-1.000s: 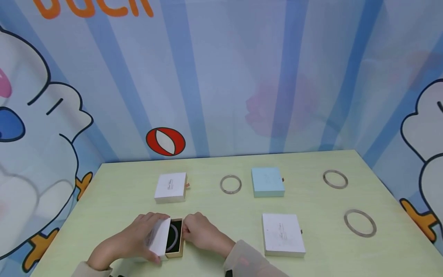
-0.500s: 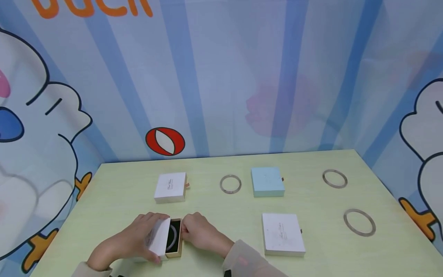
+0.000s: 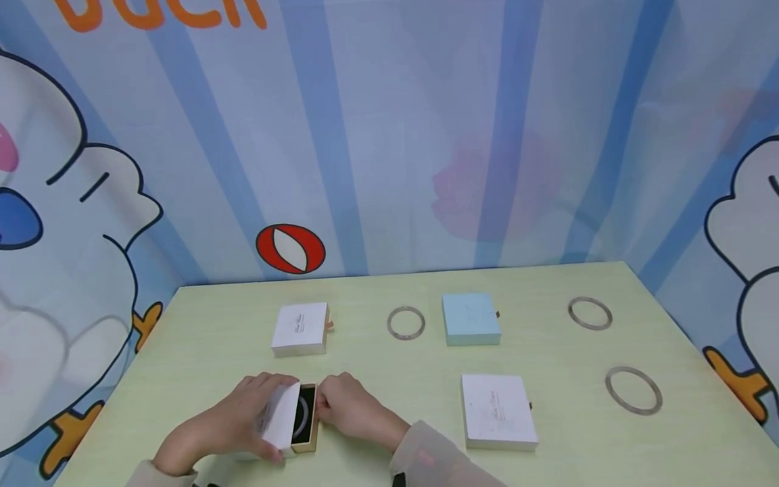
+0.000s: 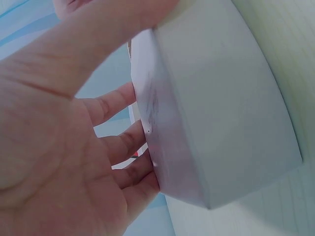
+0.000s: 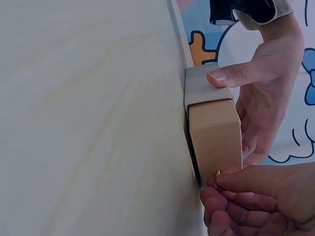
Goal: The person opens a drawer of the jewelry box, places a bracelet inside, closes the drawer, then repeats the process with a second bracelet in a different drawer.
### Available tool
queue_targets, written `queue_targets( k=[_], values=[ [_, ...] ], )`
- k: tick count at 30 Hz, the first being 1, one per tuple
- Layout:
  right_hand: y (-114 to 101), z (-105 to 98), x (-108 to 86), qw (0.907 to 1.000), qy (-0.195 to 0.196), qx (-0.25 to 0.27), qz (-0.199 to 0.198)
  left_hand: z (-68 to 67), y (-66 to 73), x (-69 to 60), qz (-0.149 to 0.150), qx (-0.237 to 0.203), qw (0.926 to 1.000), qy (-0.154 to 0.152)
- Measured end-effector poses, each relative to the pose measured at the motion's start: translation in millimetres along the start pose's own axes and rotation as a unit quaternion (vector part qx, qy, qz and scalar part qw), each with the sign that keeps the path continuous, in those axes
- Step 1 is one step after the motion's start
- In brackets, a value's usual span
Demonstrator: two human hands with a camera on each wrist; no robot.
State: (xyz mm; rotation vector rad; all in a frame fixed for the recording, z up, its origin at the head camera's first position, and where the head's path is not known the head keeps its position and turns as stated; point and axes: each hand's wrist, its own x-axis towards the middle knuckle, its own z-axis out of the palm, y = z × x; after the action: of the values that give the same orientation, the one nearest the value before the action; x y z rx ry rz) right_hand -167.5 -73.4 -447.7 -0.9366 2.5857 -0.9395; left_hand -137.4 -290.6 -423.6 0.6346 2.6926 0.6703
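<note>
A white box sleeve [image 3: 282, 414] stands tilted near the table's front, gripped by my left hand [image 3: 228, 423] with the thumb on one side and fingers on the other. From its right side juts a tan drawer [image 5: 215, 140] with a dark lining, holding a bangle [image 3: 303, 414] that is partly covered by the sleeve. My right hand [image 3: 356, 409] pinches a small tab [image 5: 218, 178] at the drawer's outer end between thumb and index finger. The left wrist view shows the sleeve's broad white side [image 4: 231, 103] beside the left thumb.
Behind the hands lie a white box [image 3: 301, 328], a bangle [image 3: 389, 323] and a light blue box [image 3: 470, 319]. Farther right are another white box [image 3: 498, 411] and two bangles [image 3: 589, 327] [image 3: 654, 399]. A printed cloth [image 3: 402, 135] hangs behind the table.
The drawer has slid slightly left into the sleeve, and my right hand has moved left with it. My left hand keeps its hold on the sleeve.
</note>
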Motion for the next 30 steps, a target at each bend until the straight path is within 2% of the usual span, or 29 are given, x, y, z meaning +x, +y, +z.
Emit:
queue_targets(
  k=[9, 16, 23, 30],
  values=[
    [-0.6, 0.5, 1.0, 0.9997, 0.0, 0.021, 0.007, -1.2, 0.8, -0.8, 0.008, 0.003, 1.0, 0.004],
    [1.0, 2.5, 3.6, 0.9994, 0.001, 0.033, -0.009, -1.6, 0.6, 0.2, -0.006, -0.003, 1.0, -0.001],
    [1.5, 0.6, 5.1, 0.9983, -0.003, 0.057, -0.007, -3.5, 1.1, 1.9, 0.008, -0.001, 1.0, -0.002],
    [0.7, 4.0, 7.7, 0.9988, -0.004, 0.044, -0.02, -1.6, -1.4, 0.0, 0.004, 0.003, 1.0, 0.006]
  ],
)
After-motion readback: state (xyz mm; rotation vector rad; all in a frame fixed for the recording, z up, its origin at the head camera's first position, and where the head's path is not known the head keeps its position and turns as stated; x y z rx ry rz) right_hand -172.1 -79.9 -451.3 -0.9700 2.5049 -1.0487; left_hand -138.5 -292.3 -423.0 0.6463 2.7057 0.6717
